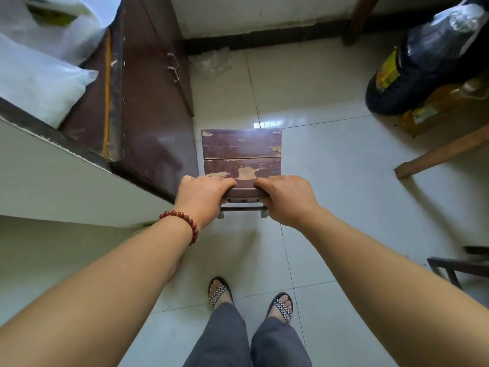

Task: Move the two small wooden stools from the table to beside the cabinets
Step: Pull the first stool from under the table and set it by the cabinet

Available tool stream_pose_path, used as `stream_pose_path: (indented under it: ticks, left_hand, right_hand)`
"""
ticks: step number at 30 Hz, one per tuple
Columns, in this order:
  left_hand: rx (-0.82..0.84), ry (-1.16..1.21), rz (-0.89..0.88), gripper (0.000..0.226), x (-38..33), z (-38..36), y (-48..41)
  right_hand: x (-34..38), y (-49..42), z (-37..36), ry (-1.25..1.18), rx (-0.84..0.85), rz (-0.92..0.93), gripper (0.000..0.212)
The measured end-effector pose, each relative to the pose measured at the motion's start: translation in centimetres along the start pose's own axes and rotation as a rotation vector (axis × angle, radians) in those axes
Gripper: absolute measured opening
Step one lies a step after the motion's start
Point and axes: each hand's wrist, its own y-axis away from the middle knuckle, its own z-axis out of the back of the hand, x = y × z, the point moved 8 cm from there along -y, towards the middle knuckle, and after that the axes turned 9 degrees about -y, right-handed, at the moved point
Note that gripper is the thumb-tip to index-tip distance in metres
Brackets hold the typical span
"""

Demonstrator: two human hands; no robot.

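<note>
Item: small dark-brown wooden stool (241,152) with chipped paint, beside the brown cabinet (156,107).
We clamped left hand (203,198) and right hand (287,198) on its near edge; legs mostly hidden.

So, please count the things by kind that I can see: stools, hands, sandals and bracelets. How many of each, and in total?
Stools: 1, the wooden stool
Hands: 2, the left hand and the right hand, both gripping its near edge
Sandals: 2
Bracelets: 1, red beads
Total: 6
</note>
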Motion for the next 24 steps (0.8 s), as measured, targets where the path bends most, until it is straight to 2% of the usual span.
stream_pose_path:
  ticks: [7,18,24]
  left_hand:
    - [-0.074,0.041,0.001,0.04,2.2,-2.0,-1.7]
    - [0.003,0.029,0.012,0.042,3.8,-6.7,-2.7]
    - [0.046,0.042,0.026,0.037,4.6,-7.9,-2.5]
  right_hand:
    - [0.2,-2.9,-2.1,0.004,-0.017,0.033,0.02]
    - [0.1,-4.8,-6.0,0.009,0.0,0.025,0.025]
    - [0.4,-5.4,-7.0,0.02,0.011,0.034,0.02]
